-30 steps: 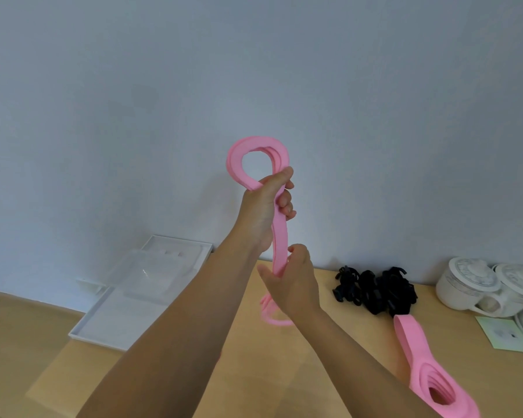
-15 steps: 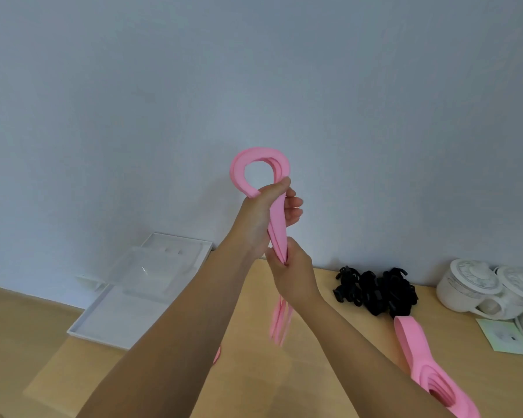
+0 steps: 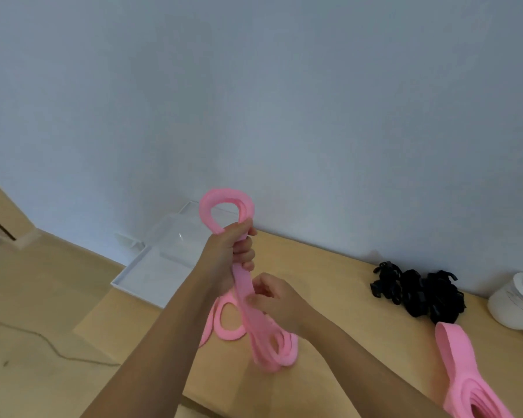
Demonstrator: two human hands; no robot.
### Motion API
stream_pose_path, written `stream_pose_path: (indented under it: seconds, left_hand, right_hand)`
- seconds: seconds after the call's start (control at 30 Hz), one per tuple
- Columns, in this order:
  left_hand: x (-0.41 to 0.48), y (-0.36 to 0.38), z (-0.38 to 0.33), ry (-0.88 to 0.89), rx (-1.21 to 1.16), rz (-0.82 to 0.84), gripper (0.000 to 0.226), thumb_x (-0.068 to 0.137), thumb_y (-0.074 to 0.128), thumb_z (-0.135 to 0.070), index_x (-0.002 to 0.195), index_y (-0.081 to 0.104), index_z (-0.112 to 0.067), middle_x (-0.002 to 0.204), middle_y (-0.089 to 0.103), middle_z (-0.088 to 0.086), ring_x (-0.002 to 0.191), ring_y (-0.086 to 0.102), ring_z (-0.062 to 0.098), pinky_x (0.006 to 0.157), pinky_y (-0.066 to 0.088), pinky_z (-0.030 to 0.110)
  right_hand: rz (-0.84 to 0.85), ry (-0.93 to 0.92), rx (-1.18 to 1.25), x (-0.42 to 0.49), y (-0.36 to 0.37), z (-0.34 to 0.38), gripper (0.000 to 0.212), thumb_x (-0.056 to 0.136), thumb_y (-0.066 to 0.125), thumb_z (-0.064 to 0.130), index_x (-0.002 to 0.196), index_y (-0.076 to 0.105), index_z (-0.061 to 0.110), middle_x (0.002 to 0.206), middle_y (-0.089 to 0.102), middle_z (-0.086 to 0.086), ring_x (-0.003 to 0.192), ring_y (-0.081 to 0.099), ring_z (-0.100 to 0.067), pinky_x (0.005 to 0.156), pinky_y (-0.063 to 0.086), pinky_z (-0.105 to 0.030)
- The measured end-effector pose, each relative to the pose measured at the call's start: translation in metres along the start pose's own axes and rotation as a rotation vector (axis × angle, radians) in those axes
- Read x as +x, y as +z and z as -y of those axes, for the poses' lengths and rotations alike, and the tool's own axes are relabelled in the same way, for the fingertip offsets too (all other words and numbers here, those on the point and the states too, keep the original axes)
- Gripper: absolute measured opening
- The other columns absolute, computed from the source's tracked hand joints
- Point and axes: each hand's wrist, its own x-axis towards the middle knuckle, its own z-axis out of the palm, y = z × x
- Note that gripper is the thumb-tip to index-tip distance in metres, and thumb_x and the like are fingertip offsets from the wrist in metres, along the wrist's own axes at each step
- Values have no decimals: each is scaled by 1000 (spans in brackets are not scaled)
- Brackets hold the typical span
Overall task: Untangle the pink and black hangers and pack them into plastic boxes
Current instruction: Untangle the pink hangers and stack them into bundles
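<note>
- The left hand (image 3: pixel 228 251) is clenched around the neck of a bundle of flat pink looped hangers (image 3: pixel 244 285), holding it upright so the lower loops hang over the wooden desk (image 3: pixel 329 267).
- The right hand (image 3: pixel 272 297) pinches 1 strip of that bundle just below the left hand, probably to peel a single hanger out of the tangle.
- 1 loose pink hanger loop (image 3: pixel 228 322) lies on the desk just under the hands.
- A second stack of pink hangers (image 3: pixel 462 366) rests at the right; a heap of black hangers (image 3: pixel 417 292) waits near the wall, untouched.
- The clear plastic box (image 3: pixel 166 260) sits open at the left, apparently empty, so packing seems not yet begun.
</note>
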Motion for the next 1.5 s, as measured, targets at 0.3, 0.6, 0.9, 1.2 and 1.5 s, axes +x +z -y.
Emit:
stream_pose_path:
  seconds: [0.3,0.6,0.9,1.2,1.5]
  left_hand:
    - [-5,-82,35,-33,77,-186,23,91,49,-11,68,49,-8,45,24,-5,40,22,10,43,25,22]
    - [0,-123,63,-131,-88,-234,24,81,58,-20,65,43,-12,44,22,-5,39,19,10,40,21,23]
    - [4,-135,68,-160,-135,-252,24,92,51,-15,70,48,-7,44,24,-4,40,21,10,41,23,23]
    - [19,-116,65,-124,-41,-193,25,91,54,-15,68,52,-6,45,23,-3,41,21,11,42,23,23]
    - [30,-63,49,-80,0,-187,23,93,52,-17,72,51,-8,45,26,-4,41,25,11,42,27,21]
  right_hand:
    - [-149,136,13,47,62,-29,13,82,43,5,83,56,7,74,51,-2,70,44,-16,65,39,-30]
    - [65,-276,-807,108,102,-53,34,77,57,10,112,60,9,109,63,-11,99,59,-30,82,50,-39]
    - [-256,-252,-1214,109,109,-57,22,53,69,34,75,70,30,73,63,5,84,59,-22,63,48,-34]
    - [-460,145,-583,98,68,-35,26,95,43,29,70,48,24,73,50,7,75,48,-19,77,26,-33]
    - [-576,-127,191,38,9,52,28,98,44,17,70,46,12,60,38,5,53,33,-4,48,29,-13]
